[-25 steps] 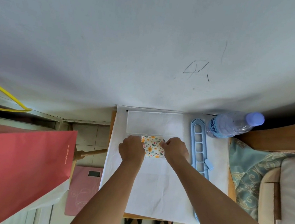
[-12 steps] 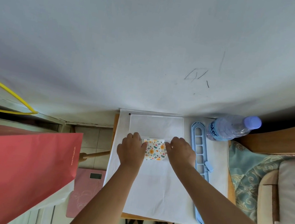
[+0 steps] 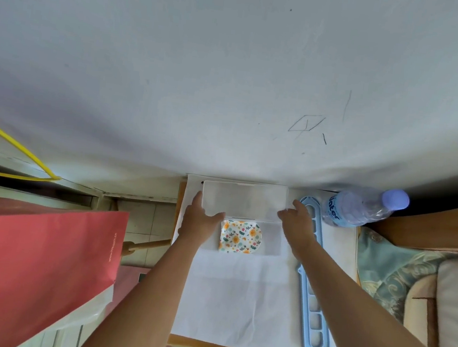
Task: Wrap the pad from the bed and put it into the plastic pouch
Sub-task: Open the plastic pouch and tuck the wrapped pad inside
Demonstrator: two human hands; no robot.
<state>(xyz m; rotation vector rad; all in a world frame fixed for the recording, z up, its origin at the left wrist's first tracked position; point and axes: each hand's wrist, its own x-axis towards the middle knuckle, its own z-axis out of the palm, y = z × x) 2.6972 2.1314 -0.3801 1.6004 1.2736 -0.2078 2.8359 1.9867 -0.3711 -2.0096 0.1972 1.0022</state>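
My left hand (image 3: 197,221) rests on the left end of the clear plastic pouch (image 3: 247,204), fingers stretched loosely toward the wall and the thumb hooked over the pouch's near edge; it looks like a light pinch of that corner rather than a full grasp. My right hand (image 3: 296,223) is at the pouch's right end, fingers extended and slightly spread, touching or pressing the plastic there; I cannot tell whether it actually grips the edge. Both forearms reach in from the bottom of the view.

The folded pad (image 3: 240,236), wrapped in a white cover printed with orange and teal flowers, lies between my hands on the tabletop, just beside my left thumb. Its far edge sits at the pouch's near edge, and a thin clear layer seems to lie over it and to its right, so it may be partly inside the pouch; I cannot say for sure.

Everything sits on a white sheet (image 3: 235,304) spread over the tabletop against a pale wall. To the right of the pouch a light blue plastic hanger (image 3: 310,298) runs lengthwise along the sheet, and a water bottle (image 3: 362,208) with a lilac cap lies on its side beyond it. A red paper bag (image 3: 28,270) stands at far left.
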